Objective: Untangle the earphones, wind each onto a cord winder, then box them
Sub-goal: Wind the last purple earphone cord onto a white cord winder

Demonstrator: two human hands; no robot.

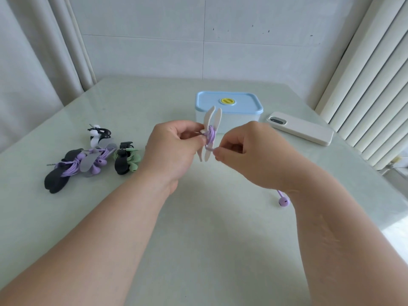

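What sits before me besides the job
A smartphone in a cream-white case lies flat, camera side up, right of centre on my pale green glossy tabletop. White pleated curtains hang at upper left, a white tiled wall fills the top centre, and white ribbed slats run down the upper right.

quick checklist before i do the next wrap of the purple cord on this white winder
1. Winder held: left hand pinches the white cord winder at its middle. ok
2. Cord controlled: right hand pinches the purple cord in a loop just below the wraps. ok
3. Loose tail free of snags: one purple earbud shows past the right wrist, but the arm hides the rest. cannot tell
4. Finished sets out of the way: wound earphones lie off to the left, apart from the hands. ok
5. Box ready to fill: blue lid is on the box. not ok
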